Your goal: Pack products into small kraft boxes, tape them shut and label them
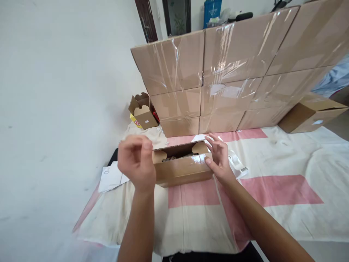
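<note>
A small cardboard box (181, 169) lies on the pink-and-white cloth (272, 189) in front of me, its top flaps partly open and dark contents showing inside. My left hand (136, 162) hovers at the box's left end with fingers curled in a pinch; whether anything is in them I cannot make out. My right hand (219, 158) rests against the box's right end, fingers spread, thumb on the front face where clear tape shines along the edge.
A wall of taped cardboard boxes (231, 72) stands behind. A small open box (143, 111) sits at its left, another carton (311, 112) at right. A tape dispenser (237, 163) lies beside my right hand. Papers (111, 176) lie at left, near the white wall.
</note>
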Action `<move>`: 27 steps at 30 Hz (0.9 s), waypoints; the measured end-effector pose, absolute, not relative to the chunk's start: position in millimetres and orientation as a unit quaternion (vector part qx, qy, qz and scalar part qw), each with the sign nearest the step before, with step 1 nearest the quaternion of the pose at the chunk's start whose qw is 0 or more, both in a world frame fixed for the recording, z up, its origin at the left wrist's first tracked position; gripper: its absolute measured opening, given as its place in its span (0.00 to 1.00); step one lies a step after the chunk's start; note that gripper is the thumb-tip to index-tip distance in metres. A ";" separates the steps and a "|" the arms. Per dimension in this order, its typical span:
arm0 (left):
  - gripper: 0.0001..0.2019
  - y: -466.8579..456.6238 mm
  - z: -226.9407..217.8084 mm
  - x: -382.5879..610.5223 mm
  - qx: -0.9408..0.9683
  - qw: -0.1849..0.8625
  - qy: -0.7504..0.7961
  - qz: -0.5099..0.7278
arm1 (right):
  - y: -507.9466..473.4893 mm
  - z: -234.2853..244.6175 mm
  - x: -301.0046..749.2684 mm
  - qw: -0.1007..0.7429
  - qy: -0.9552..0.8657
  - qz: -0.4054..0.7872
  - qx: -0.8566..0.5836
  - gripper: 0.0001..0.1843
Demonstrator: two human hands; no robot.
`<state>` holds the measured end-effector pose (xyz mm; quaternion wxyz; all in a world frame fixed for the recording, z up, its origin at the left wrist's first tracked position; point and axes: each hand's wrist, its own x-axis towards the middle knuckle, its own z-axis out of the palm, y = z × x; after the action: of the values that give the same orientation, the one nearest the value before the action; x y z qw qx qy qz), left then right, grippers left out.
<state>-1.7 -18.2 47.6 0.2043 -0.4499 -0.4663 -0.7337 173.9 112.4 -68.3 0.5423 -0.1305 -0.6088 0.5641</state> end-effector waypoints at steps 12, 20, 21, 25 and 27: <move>0.04 13.1 53.3 -31.6 -0.559 -0.078 -0.556 -0.610 | 114.6 -100.2 168.9 0.500 -0.624 0.579 -0.160 0.67; 0.03 11.3 58.1 -32.7 -0.609 -0.073 -0.583 -0.534 | 111.9 -99.6 168.6 0.492 -0.660 0.549 -0.144 0.63; 0.03 10.7 58.5 -32.4 -0.609 -0.076 -0.588 -0.526 | 112.6 -100.7 167.9 0.493 -0.663 0.547 -0.136 0.63; 0.03 7.2 62.6 -26.6 -0.572 -0.099 -0.637 -0.508 | 114.8 -103.6 166.2 0.498 -0.675 0.532 -0.117 0.65; 0.04 5.7 65.3 -22.7 -0.558 -0.111 -0.654 -0.498 | 114.4 -102.8 166.3 0.493 -0.680 0.530 -0.112 0.66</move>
<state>-22.7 5.7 65.3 -0.1107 -0.5580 -0.6542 -0.4984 166.3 114.4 -102.8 0.4933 -0.1124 -0.6803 0.5303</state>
